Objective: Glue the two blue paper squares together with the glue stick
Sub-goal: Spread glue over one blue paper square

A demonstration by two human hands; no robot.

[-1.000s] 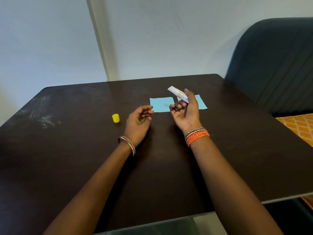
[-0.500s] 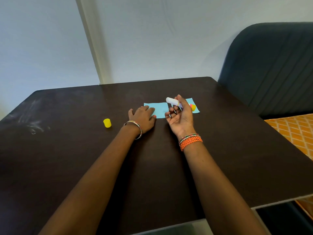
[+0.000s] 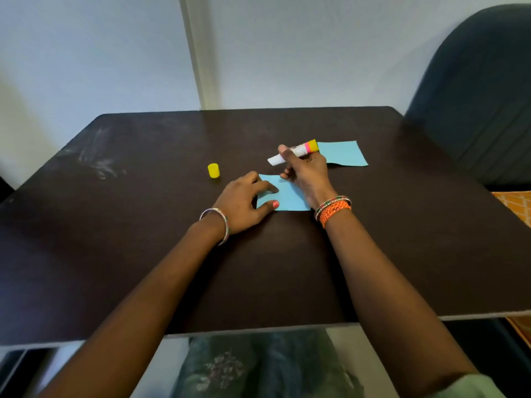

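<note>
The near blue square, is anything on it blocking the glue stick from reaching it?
Only the person's hands: the left hand presses the near blue square at its left edge, and the right hand, holding the glue stick, overlaps its right part.

A big dark table (image 3: pixel 115 239) has pale chalky smears (image 3: pixel 99 165) near its far left corner. Behind the table is a pale wall (image 3: pixel 301 47), and a dark blue padded seat (image 3: pixel 482 96) stands by the table's right side. An orange patterned cloth (image 3: pixel 517 205) peeks out just past the table's right edge.
</note>
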